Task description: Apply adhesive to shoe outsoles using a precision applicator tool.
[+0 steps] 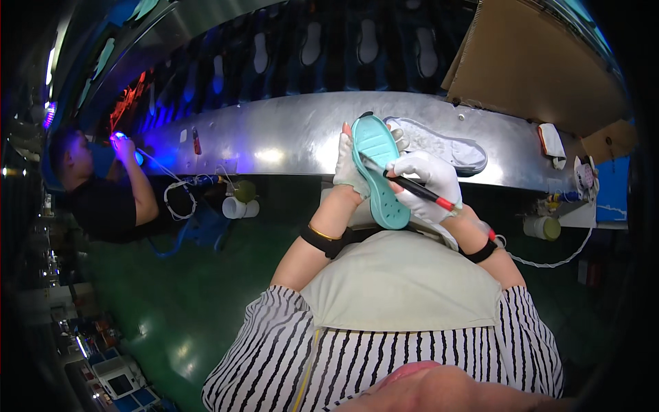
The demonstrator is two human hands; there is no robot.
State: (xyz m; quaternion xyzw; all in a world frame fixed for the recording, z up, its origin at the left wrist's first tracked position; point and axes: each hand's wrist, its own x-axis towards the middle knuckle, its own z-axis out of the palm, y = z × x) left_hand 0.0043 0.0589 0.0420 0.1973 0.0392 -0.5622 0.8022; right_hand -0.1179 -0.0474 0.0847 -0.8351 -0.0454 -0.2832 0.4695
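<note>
Clock: centred on the teal sole (pixel 377 189), 12 pointing away from the wearer
Apron: pale cloth (pixel 405 288) at 6 o'clock, over a striped shirt (pixel 261 336)
Wristbands: black (pixel 322 242), one on each forearm
Teal sole: upheld in front of the apron, its long axis running from just short of 12 down to just short of 6; small holes dot the lower end
Left hand: white-gloved with bare fingertips (pixel 349 161), at 10 o'clock, gripping the sole by its edge
Right hand: also gloved (pixel 432 182), at 3 o'clock, closed round the brush
Brush: black handle (pixel 419 190) with a red end toward 4, its tip toward 10 over the sole; whether it touches, I cannot tell
White sole: grey-rimmed (pixel 449 145), at 2 o'clock, just beyond the right hand
Bench: bare metal (pixel 302 130), crossing from 9 through 12 to 3
Pots: one (pixel 542 228) between 3 and 4, others (pixel 240 206) just short of 9
Cloth: white (pixel 551 144), nearly at 3
Blue box: at 3 (pixel 612 189), well apart
Cardboard: big brown sheet (pixel 535 69) at 2
Co-worker: dark-shirted (pixel 103 185), at 9, a hand by a blue light (pixel 120 136)
Rack: dark, with pale sole shapes (pixel 312 44), from 10 to 12
</note>
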